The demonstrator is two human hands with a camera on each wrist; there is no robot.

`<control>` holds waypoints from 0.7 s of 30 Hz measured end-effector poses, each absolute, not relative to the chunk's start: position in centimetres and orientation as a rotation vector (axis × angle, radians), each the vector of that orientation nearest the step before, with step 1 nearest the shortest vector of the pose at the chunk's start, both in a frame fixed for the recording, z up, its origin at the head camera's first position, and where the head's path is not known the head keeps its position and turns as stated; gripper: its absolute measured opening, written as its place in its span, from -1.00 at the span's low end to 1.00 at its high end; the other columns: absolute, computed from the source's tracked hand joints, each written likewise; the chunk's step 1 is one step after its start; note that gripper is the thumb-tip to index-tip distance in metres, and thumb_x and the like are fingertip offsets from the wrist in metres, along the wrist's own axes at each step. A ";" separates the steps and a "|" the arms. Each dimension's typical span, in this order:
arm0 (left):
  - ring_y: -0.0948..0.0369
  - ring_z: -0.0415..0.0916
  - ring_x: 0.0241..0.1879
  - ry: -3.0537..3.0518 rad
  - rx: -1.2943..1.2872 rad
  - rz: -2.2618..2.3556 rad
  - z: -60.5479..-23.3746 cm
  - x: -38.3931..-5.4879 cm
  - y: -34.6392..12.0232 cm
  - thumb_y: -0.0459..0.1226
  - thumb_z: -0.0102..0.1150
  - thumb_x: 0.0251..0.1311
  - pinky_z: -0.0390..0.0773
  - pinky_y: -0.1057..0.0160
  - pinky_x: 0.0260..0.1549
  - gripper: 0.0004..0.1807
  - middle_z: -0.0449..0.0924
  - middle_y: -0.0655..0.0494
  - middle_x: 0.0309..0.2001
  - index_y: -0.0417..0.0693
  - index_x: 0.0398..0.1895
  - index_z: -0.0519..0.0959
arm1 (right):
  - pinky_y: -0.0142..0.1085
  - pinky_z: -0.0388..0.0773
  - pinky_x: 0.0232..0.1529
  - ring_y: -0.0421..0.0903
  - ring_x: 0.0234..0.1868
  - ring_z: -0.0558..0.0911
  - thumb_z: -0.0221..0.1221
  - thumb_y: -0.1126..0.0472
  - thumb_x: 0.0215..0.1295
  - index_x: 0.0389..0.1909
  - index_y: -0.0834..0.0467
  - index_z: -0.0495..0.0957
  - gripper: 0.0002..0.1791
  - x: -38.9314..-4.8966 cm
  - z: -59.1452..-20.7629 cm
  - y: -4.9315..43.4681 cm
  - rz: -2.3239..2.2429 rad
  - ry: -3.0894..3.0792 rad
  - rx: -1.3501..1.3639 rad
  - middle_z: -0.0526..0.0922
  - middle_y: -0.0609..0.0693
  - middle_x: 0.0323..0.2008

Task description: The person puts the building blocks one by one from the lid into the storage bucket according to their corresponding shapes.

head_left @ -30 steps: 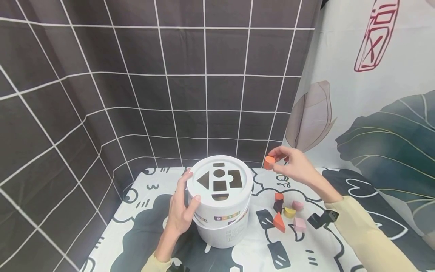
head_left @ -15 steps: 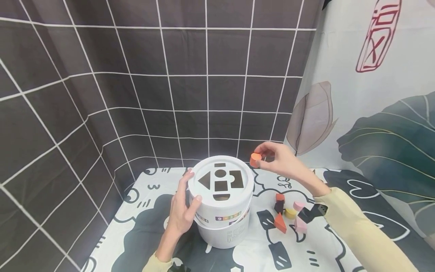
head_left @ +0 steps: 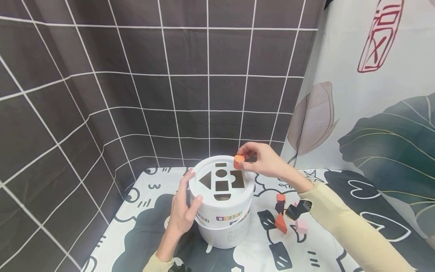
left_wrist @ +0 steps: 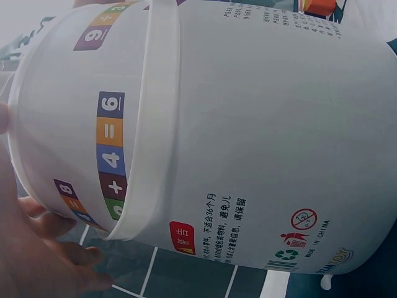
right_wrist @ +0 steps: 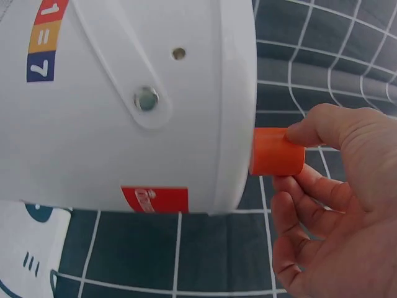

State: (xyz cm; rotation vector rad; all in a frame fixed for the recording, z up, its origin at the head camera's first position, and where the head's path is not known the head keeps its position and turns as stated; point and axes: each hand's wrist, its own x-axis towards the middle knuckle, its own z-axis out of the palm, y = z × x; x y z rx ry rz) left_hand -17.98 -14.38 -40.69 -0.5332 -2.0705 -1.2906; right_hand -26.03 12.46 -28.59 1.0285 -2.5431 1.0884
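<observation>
A white bucket [head_left: 221, 238] stands upright on the cloth, with a white lid [head_left: 204, 194] cut with several shaped holes, among them a circle and a triangle. My left hand [head_left: 181, 213] rests against its left side, thumb at the lid's near edge and fingers reaching along the rim. Thumb and fingertips of my right hand [head_left: 263, 160] pinch an orange cylinder block [head_left: 239, 162], held over the lid's far right edge. In the right wrist view the orange cylinder [right_wrist: 277, 152] overlaps the lid's rim, its flat end toward the bucket.
Right of the bucket lie several loose blocks, including a red triangular block [head_left: 280, 224], a pink block [head_left: 301, 226] and a small red block [head_left: 280, 197]. My right sleeve [head_left: 334, 207] and its wrist camera partly cover that pile. A dark grid curtain [head_left: 190, 90] hangs behind.
My right hand has moved left with the orange cylinder, from beyond the bucket's right side to over the lid's edge. The left hand and the bucket have stayed in place.
</observation>
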 end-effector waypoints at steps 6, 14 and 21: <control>-0.18 0.19 0.41 -2.078 -0.530 -1.300 -40.5 -18.0 -14.4 -0.23 0.04 0.06 0.15 -0.33 0.28 -0.27 0.23 -0.19 0.46 -0.24 0.39 0.29 | -0.16 0.56 -0.14 -0.11 -0.26 0.59 0.34 0.35 0.09 -0.15 0.20 0.63 -0.73 -26.2 -29.0 10.9 1.107 -2.545 1.088 0.64 -0.09 -0.31; -0.19 0.19 0.41 -2.089 -0.525 -1.299 -40.6 -17.7 -14.4 -0.22 0.02 0.08 0.16 -0.35 0.26 -0.29 0.23 -0.19 0.46 -0.23 0.38 0.29 | -0.18 0.53 -0.18 -0.09 -0.27 0.60 0.40 0.31 0.09 -0.16 0.20 0.65 -0.73 -26.5 -29.9 9.4 1.117 -2.529 1.130 0.65 -0.10 -0.34; -0.18 0.20 0.41 -2.084 -0.532 -1.300 -40.6 -17.8 -14.3 -0.22 0.03 0.08 0.18 -0.35 0.25 -0.29 0.23 -0.18 0.46 -0.23 0.38 0.29 | -0.18 0.56 -0.17 -0.10 -0.26 0.61 0.41 0.30 0.09 -0.17 0.20 0.65 -0.74 -26.5 -30.2 8.7 1.120 -2.551 1.116 0.66 -0.09 -0.32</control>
